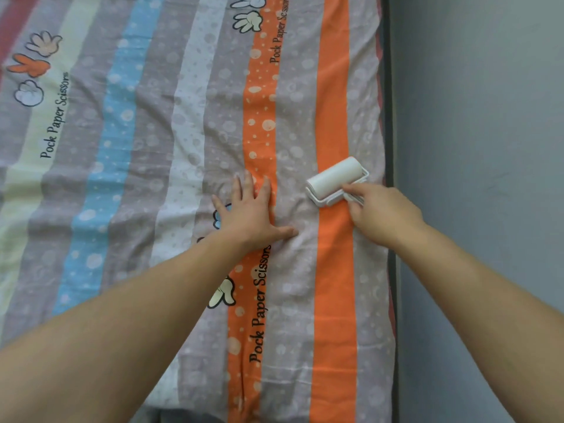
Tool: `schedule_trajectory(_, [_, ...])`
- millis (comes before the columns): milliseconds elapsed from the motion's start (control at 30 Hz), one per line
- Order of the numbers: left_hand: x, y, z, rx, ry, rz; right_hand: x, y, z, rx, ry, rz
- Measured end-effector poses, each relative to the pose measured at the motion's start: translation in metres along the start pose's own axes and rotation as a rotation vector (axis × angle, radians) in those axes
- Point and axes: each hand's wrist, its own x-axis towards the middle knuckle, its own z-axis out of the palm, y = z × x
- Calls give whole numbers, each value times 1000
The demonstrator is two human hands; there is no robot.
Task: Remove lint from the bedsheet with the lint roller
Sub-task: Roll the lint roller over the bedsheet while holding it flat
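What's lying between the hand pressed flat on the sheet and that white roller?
Nothing but bedsheet: a wrinkled grey dotted stripe separates the left hand from the lint roller, as the head view shows.

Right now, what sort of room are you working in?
Most likely a bedroom: a striped printed bedsheet is spread flat over what looks like a bed, whose dark edge sits against a plain grey wall. The right hand holds a lint roller on the sheet.
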Motion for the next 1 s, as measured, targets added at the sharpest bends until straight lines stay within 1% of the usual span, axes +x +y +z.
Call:
schedule_trajectory(233, [-32, 10, 28, 21, -59, 88, -99, 49, 18, -40, -69, 143])
schedule_trajectory(300, [-38, 13, 33, 31, -58, 79, -121, 63, 21, -7, -93, 178])
schedule_trajectory(400, [-46, 18, 38, 34, -78, 76, -143, 83, 18, 43, -176, 229])
schedule_trajectory(467, [-49, 19, 42, 23, -72, 73, -151, 85, 9, 91, -185, 248])
schedule_trajectory(533, [-51, 20, 43, 3, -71, 75, -149, 75, -1, 165, -121, 217])
schedule_trajectory(633, [-54, 13, 44, -59, -33, 108, -127, 36, -10, 231, 18, 117])
schedule_trajectory(733, [-60, -2, 44, -121, 62, 92, -84, -15, -5, 177, 71, 51])
schedule_trajectory(800, [-63, -12, 43, -152, 100, 33, -55, -37, 9, 135, 85, 20])
schedule_trajectory(867, [-63, -20, 43, -142, 90, 21, -37, -47, 27, 128, 47, 27])
schedule_trajectory(1000, [-64, -28, 43, -124, 49, 52, -58, -30, 41, 42, -12, 107])
